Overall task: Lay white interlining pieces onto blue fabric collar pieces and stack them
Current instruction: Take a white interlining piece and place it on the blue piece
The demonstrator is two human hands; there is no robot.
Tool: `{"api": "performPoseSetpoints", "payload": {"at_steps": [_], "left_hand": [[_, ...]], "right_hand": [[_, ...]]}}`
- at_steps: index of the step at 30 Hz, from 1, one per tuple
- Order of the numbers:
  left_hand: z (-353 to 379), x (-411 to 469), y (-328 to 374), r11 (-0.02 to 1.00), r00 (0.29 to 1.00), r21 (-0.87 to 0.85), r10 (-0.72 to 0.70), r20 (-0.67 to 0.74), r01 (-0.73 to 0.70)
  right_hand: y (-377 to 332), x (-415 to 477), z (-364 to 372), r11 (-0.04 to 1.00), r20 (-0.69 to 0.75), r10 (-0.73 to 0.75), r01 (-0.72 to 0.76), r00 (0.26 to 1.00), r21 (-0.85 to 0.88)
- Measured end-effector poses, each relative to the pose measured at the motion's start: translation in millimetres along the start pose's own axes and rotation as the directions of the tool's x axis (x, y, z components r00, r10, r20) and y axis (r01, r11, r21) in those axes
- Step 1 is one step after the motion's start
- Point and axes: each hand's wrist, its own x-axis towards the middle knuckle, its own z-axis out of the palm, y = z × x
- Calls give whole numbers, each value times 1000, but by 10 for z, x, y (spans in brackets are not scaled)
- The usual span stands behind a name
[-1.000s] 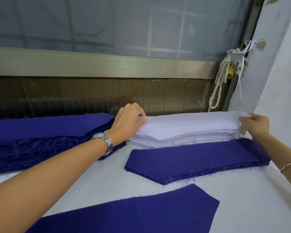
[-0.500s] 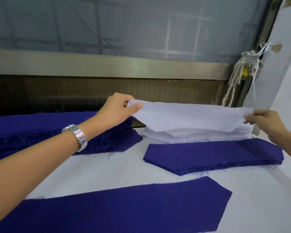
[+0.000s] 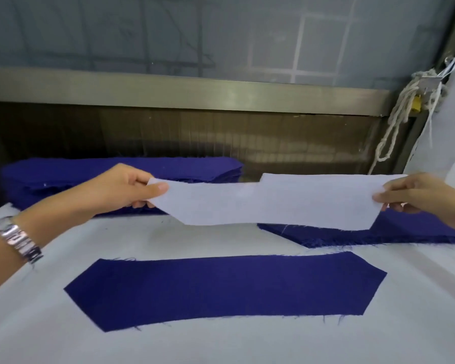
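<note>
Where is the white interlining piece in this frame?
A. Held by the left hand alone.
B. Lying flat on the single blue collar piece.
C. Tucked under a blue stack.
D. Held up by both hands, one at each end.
D: the left hand and right hand each pinch one end of the white interlining piece, stretched in the air between them; the single blue collar piece lies uncovered below.

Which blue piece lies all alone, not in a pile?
The single flat blue fabric collar piece nearest the person; the far-left blue stack and right blue stack are thick piles.
</note>
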Motion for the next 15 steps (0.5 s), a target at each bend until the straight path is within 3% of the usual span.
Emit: {"api": "performPoseSetpoints", "payload": {"at_steps": [4, 8, 15], "left_hand": [[-161, -241, -350, 993, 985, 9, -120, 121, 119], [-250, -472, -604, 976, 951, -11, -209, 229, 217], [-228, -677, -826, 939, 905, 126, -342, 252, 319]], "right_hand": [[-97, -106, 43, 995, 257, 90, -76, 962, -63], [-56, -174, 109, 972, 556, 230, -158, 798, -175], [73, -249, 273, 963, 662, 231, -71, 713, -260]]}}
